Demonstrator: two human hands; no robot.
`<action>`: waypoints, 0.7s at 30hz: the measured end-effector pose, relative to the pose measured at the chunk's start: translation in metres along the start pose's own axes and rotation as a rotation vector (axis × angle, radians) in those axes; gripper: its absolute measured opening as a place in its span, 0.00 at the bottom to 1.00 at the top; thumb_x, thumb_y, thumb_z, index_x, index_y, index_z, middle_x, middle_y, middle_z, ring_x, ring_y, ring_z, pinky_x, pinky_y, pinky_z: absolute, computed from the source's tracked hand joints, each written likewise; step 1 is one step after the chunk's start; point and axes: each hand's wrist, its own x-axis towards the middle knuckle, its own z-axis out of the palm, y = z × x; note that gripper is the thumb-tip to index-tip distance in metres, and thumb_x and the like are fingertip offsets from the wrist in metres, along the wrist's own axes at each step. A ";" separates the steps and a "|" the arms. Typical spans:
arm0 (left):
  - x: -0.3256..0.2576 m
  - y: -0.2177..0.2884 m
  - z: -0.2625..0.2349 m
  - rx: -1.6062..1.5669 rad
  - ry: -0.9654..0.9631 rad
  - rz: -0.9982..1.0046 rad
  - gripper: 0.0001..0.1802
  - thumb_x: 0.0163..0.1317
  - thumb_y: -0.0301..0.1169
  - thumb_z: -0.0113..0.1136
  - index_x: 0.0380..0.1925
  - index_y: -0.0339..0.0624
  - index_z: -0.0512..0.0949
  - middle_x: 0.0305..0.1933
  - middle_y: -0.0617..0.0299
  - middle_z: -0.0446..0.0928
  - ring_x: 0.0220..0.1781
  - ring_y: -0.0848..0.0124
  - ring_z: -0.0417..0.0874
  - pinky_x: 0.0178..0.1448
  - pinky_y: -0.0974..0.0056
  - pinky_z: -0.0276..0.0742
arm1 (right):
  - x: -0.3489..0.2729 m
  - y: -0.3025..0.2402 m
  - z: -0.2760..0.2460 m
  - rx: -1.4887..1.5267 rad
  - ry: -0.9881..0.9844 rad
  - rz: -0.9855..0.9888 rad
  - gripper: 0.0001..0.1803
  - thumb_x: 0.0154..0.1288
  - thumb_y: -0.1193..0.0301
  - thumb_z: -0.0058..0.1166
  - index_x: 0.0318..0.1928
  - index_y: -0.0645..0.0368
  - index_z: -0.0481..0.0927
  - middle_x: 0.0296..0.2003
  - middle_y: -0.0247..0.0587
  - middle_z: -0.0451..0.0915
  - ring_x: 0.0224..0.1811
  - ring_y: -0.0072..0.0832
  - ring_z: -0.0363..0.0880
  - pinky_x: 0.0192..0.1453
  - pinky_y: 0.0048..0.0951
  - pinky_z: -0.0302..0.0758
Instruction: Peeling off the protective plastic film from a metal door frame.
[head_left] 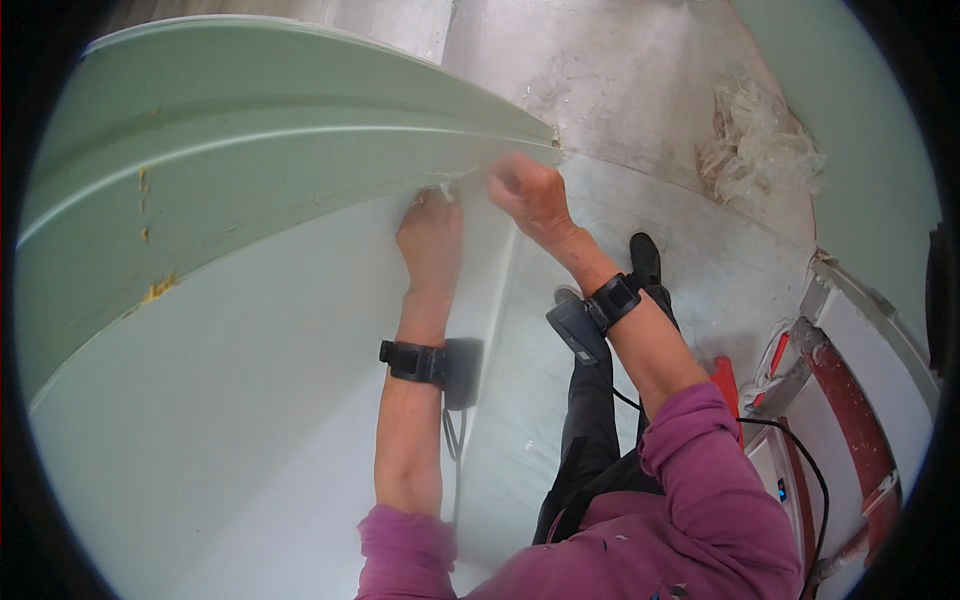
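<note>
A long pale-green panel (300, 165) with a raised ridge and yellowish smears runs across the upper left, meeting a smooth white surface (250, 400). My left hand (430, 240) is closed against the lower edge of the green panel. At its fingertips a small whitish scrap (446, 189) sticks up, thin like film or tape. Close by on the right, near the panel's end, my right hand (530, 197) is closed with fingers curled in. Its fingertips are slightly blurred, and what they hold, if anything, cannot be made out.
Crumpled clear plastic film (755, 145) lies on the dusty floor (610, 90) at upper right. On the right stand a dark-red and white structure (850, 410) and a red object (728, 390). Black cable (815, 465) hangs there. Both wrists wear strapped devices (412, 362).
</note>
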 end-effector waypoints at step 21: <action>-0.001 0.002 -0.003 0.237 -0.046 0.115 0.06 0.48 0.30 0.49 0.18 0.39 0.68 0.21 0.56 0.68 0.21 0.62 0.71 0.22 0.64 0.67 | -0.007 -0.047 -0.009 0.397 -0.017 0.163 0.09 0.51 0.70 0.48 0.30 0.62 0.68 0.21 0.35 0.71 0.21 0.20 0.69 0.27 0.20 0.68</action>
